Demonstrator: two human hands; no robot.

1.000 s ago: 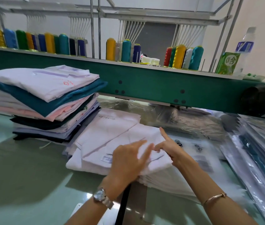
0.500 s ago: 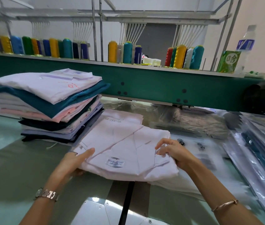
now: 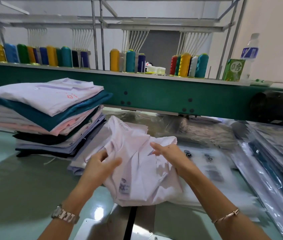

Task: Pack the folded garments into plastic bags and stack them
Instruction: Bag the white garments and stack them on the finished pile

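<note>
Left hand [image 3: 101,164]: fingers curled round the left edge of the pale shirt [image 3: 137,174], thumb on top. Right hand [image 3: 167,153]: pinching a fold at its far right. Shirt is bunched up at mid table [image 3: 16,179], beside the flat plastic bags [image 3: 211,163] on its right. Stack of folded garments [image 3: 42,115] just left. Bagged garments [image 3: 267,163] far right. Thread cones [image 3: 130,61] sit on the green beam [image 3: 154,94] at the far side.
</note>
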